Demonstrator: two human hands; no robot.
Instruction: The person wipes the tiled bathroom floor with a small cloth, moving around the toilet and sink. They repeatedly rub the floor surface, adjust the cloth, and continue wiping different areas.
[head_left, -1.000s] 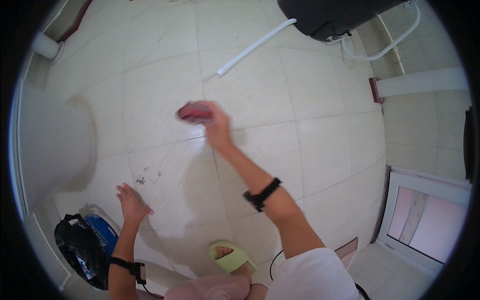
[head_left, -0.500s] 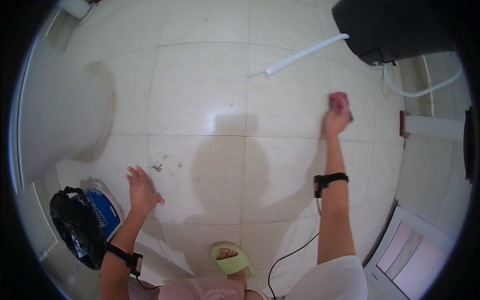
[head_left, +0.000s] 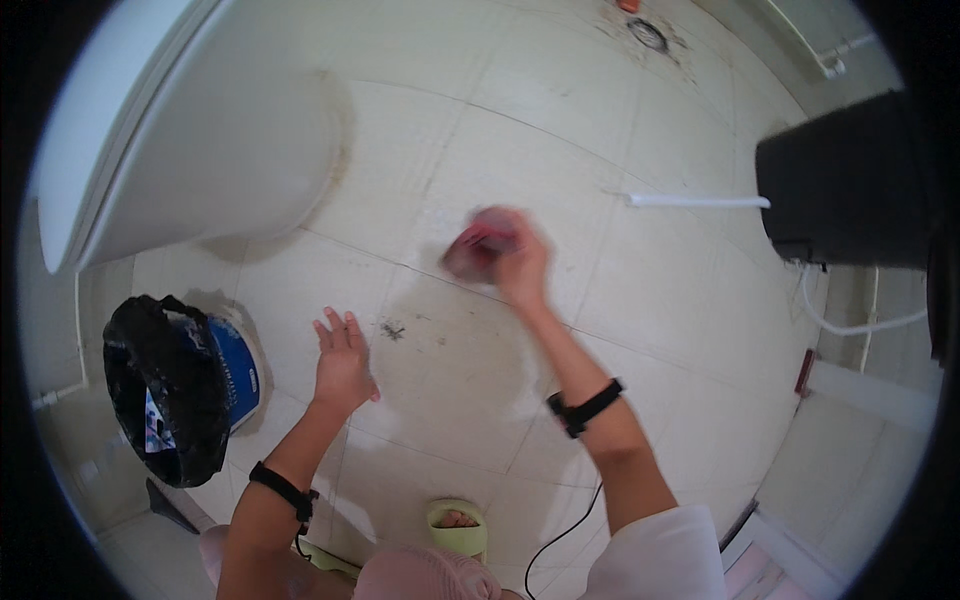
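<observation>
One crumpled, dull-red cloth looks blurred in the right hand.

The right-hand grip holds a blurred red bundle at the pale tiled floor; the left-hand grip, fingers spread, is near a dark smudge, beside a black-bagged blue bucket. A white hose meets a black container at right
</observation>
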